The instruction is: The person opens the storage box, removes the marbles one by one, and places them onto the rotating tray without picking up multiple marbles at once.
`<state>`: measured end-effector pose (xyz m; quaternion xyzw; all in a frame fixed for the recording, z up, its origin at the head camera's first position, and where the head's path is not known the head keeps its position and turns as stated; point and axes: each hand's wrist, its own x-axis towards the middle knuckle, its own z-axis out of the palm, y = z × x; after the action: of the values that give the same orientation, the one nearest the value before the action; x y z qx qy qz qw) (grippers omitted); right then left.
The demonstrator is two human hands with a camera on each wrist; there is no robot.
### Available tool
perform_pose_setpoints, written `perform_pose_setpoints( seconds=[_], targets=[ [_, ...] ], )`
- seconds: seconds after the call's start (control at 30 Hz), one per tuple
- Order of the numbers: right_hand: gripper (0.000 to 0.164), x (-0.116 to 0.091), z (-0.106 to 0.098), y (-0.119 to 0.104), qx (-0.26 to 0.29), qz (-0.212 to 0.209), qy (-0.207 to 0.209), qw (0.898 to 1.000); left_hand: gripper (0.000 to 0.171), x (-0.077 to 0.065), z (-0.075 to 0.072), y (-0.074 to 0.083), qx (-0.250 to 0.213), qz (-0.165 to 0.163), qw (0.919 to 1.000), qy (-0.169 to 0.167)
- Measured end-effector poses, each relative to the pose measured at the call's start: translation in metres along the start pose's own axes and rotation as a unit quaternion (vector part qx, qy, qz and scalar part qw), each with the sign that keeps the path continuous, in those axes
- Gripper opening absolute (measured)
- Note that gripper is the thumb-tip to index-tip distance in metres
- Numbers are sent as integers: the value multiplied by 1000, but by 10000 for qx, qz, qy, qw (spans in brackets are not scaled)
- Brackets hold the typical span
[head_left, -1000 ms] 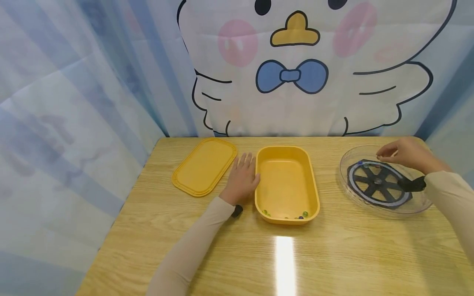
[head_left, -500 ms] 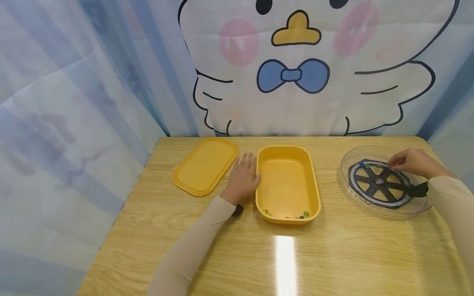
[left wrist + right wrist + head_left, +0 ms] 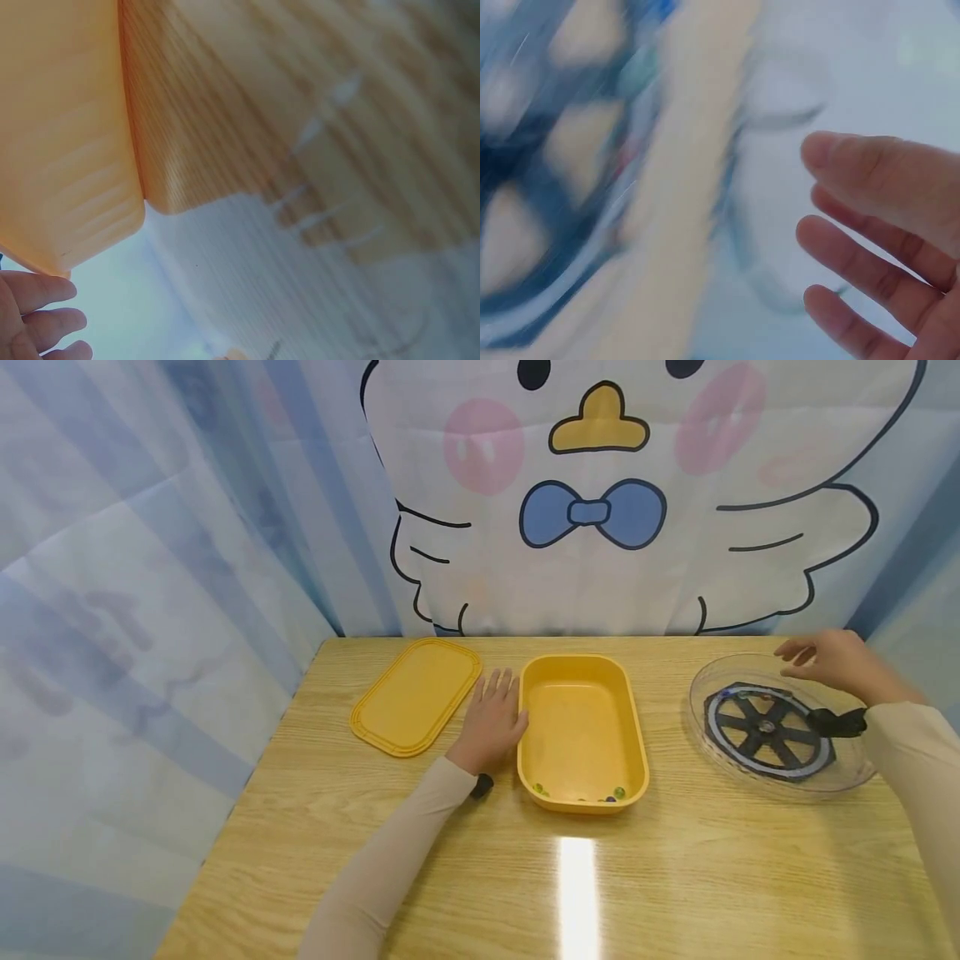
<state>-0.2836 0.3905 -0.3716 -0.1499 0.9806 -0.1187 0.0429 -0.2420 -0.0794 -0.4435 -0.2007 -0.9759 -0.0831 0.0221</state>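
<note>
My left hand (image 3: 489,720) lies with straight fingers against the left side of a yellow plastic box (image 3: 577,727); the left wrist view has its fingertips (image 3: 56,326) right at the box's rim. My right hand (image 3: 840,667) is over the far right part of a round clear dish (image 3: 701,752), with thumb and fingers apart and nothing between them in the right wrist view. Inside the dish is a black, wheel-shaped piece with a pale ring (image 3: 750,747). A blue marble (image 3: 726,692) and small green and red ones sit along the ring's far side.
Several small marbles, including a green marble (image 3: 619,792), lie at the near end of the yellow box. A flat yellow lid (image 3: 416,697) rests on the wooden table (image 3: 480,868) left of my left hand. A cartoon-printed curtain (image 3: 585,585) hangs behind the table.
My right hand first shifted right with its fingertips down at the ring's far right, then rose and moved back away from it, fingers spreading. The left hand has stayed still.
</note>
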Motion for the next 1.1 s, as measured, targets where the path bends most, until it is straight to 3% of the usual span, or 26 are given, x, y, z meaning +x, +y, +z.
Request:
perform_pose_setpoints(
  seconds=[0.13,0.27,0.4,0.53,0.73,0.87,1.1],
  targets=[
    [31,9,-12,-59,128,-498,219,9984,58,0,-1,1,-29,-8,10000,-32],
    [26,17,-10,-129,240,-1675,249,9853,58,0,-1,0,-10,-11,10000,-28],
    [25,23,3,-190,143,-2832,-126,9589,58,1,0,-1,-4,6,10000,-2],
    [25,29,23,-236,124,-3643,-775,9280,58,1,0,-1,65,-2,10000,-38],
    [24,39,60,-273,-145,-4456,-1688,8791,58,1,-1,-1,154,-42,9998,-78],
    [23,46,85,-282,-340,-4673,-1942,8618,58,2,0,-2,100,-14,9999,-91],
    [8,52,114,-287,-481,-5182,-1768,8354,56,1,1,-3,124,40,9999,43]
  ],
)
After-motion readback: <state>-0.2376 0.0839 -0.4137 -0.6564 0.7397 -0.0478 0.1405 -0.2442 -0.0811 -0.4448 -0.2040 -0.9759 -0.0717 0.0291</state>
